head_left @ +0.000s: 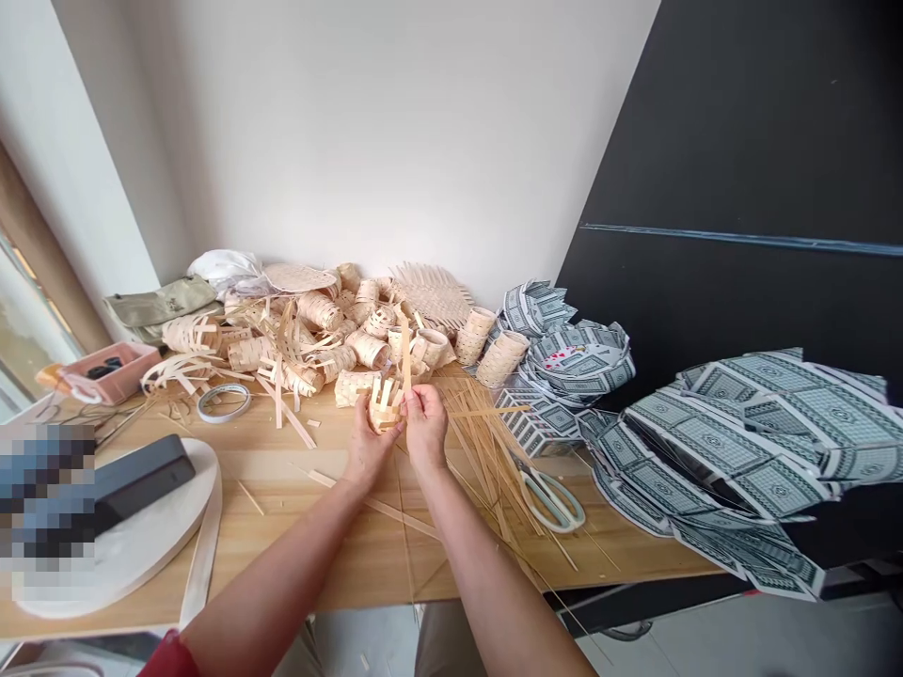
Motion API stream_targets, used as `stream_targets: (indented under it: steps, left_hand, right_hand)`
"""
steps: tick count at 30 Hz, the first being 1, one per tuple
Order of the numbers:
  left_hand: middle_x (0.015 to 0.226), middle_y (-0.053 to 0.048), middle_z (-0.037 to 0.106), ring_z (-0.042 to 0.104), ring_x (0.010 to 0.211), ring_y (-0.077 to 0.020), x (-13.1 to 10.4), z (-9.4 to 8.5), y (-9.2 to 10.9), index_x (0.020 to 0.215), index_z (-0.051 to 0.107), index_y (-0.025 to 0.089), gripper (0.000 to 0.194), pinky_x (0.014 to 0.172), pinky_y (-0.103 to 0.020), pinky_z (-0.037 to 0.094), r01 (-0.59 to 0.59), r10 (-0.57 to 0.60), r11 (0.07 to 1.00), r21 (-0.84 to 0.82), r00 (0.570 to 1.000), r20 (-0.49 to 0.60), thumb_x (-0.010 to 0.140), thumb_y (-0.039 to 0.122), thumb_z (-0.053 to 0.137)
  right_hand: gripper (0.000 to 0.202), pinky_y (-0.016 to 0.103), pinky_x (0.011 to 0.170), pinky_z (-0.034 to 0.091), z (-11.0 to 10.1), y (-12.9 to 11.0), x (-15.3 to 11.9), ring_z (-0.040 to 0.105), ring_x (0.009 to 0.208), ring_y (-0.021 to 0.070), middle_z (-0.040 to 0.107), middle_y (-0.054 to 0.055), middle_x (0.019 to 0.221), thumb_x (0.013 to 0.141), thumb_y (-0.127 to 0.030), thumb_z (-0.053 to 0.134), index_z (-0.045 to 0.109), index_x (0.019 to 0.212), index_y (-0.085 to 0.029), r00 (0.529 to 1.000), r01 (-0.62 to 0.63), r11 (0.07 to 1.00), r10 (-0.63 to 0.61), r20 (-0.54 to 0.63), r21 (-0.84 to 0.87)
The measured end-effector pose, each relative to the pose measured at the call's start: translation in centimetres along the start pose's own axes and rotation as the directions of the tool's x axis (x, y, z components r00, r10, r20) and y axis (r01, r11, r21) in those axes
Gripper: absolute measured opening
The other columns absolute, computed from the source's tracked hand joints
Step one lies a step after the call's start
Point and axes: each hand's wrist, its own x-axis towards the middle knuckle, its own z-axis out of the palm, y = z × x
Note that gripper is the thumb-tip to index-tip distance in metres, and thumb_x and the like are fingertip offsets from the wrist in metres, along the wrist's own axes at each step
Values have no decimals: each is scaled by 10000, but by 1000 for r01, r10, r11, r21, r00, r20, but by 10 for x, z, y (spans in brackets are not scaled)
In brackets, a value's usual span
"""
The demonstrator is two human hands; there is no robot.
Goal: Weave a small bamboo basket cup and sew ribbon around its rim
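Observation:
Near the middle of the table, my left hand (368, 447) is closed around a small, partly woven basket (385, 406) of pale strips, whose loose ends stick up. Beside it, my right hand (426, 420) pinches a flat wooden strip (406, 348) that rises upright from the basket's right side. The two hands almost touch. Parts of the basket's lower side are hidden behind my fingers. Long thin strips (486, 461) lie scattered just right of my right hand, and scissors (554, 498) with pale green handles rest on them.
Behind my hands is a heap of woven cylinders (321, 310). A tape roll (224, 402), a pink box (113, 371) and a large coil of flat strip (204, 489) are on the left. Bowls folded from playing cards (578, 362) and bigger card pieces (740, 451) fill the right.

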Motion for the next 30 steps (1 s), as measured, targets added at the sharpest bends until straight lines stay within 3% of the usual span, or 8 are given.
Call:
stream_targets:
  steps: [4,9,15,23,30]
  left_hand:
    - [1268,-96,463,373,1254,-263,2,-1,-3,1178,404,208,719,1061,-371,244,-80,83,991,105,996,-30,557,252,763]
    - [1269,-91,467,402,1232,-244,3,-2,-7,1200,393,210,724,1056,-356,257,-93,91,992,90,995,27,576,264,756]
    - [1249,-90,495,462,1172,-249,1,-4,-7,1236,372,211,776,1021,-366,308,0,-4,997,76,998,55,568,270,763]
    - [1215,-113,520,502,1125,-251,4,-7,-11,1240,357,176,725,974,-380,370,-113,81,974,195,983,164,620,301,711]
    - [1178,-109,534,491,1120,-258,5,-9,-10,1237,362,171,734,973,-387,365,-112,75,974,199,980,184,610,313,717]
  right_hand:
    - [161,196,467,404,1,1,2,435,468,80,484,-47,576,738,-351,480,429,750,-200,999,-37,994,38,-14,102]
    - [157,189,438,371,-2,2,2,408,447,76,450,-61,534,703,-340,514,465,723,-191,997,-71,985,69,20,155]
    - [153,199,472,374,-10,4,-1,426,487,85,472,-47,549,704,-324,526,544,698,-172,996,-64,991,57,62,116]
    - [163,215,536,392,-24,6,-3,461,540,102,498,-36,566,748,-300,515,613,741,-170,992,5,1000,-6,127,5]
    - [126,272,724,458,-27,6,-3,544,818,155,564,40,864,729,-230,506,619,713,-178,984,149,986,-142,105,-68]
